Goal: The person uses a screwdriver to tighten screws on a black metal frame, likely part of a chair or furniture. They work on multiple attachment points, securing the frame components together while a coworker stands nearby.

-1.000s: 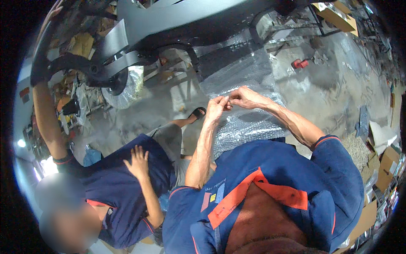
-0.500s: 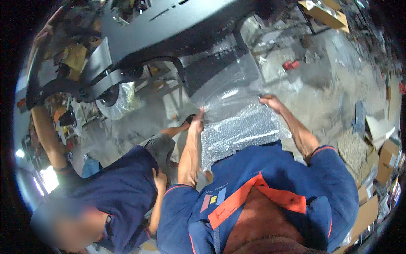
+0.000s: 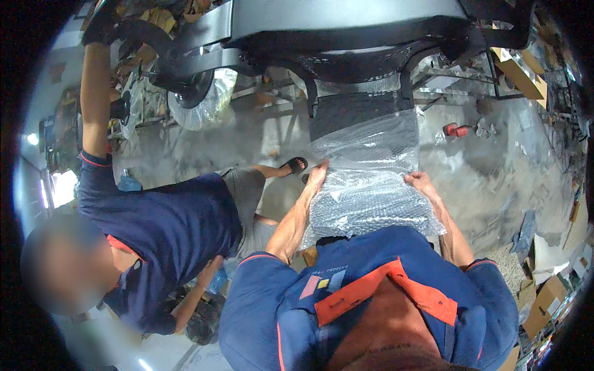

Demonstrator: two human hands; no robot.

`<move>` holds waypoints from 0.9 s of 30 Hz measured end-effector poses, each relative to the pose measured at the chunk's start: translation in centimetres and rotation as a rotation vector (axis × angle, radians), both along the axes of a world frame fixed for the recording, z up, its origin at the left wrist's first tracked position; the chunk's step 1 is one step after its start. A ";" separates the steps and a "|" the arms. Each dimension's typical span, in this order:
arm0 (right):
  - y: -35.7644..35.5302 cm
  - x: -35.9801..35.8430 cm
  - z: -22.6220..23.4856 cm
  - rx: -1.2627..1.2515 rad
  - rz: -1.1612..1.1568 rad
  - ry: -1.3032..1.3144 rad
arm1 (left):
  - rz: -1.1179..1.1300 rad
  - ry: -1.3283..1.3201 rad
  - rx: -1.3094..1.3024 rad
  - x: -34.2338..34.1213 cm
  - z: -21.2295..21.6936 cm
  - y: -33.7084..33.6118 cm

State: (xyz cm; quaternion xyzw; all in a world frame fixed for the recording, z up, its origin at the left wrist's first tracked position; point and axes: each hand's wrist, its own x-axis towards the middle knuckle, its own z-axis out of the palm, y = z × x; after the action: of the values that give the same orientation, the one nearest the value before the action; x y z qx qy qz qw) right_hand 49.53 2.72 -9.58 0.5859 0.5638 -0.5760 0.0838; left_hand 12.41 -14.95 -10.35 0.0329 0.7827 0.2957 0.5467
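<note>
Since the earlier frames, both hands had dropped from pinching together at chest height and spread apart to the two side edges of the clear bubble-wrap sheet (image 3: 371, 191), which now lay stretched wider across the wearer's front. The sheet hung from the flat black metal panel (image 3: 359, 114) above it down toward the wearer's navy and orange work shirt (image 3: 371, 303), covering the panel's lower part. The left hand (image 3: 317, 176) gripped the sheet's left edge with fingers closed on the plastic; the right hand (image 3: 421, 183) clutched its right edge the same way. Above, the large black moulded vehicle body (image 3: 334, 31) spanned the top of the view, with a round part wrapped in clear plastic film (image 3: 201, 102) at its left. To the wearer's left, a co-worker in a navy shirt (image 3: 167, 229) reached one arm (image 3: 96, 99) up to the body's far left end. A small red tool (image 3: 456, 130) lay on the grey concrete floor (image 3: 495, 179) to the right, well apart from the sheet, and brown cardboard boxes (image 3: 547, 300) sat at the lower right rim.
</note>
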 end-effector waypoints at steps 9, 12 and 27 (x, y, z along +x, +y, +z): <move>11.2 -16.5 20.0 0.677 0.440 0.606 | -0.135 0.184 0.072 1.1 -0.6 -2.6; 10.3 -26.1 22.0 0.383 0.379 0.829 | -0.081 -0.003 -0.050 1.2 -0.2 -2.3; 6.3 -46.5 20.7 0.435 -0.247 1.112 | 0.015 0.080 -0.173 1.4 1.6 -2.6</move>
State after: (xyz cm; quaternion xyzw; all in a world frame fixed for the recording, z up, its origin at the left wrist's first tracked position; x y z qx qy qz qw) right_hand 3.03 9.01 11.16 0.2620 0.5560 -0.6726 -0.4122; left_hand 13.77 -17.55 -8.80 -0.0086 0.8267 0.2293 0.5137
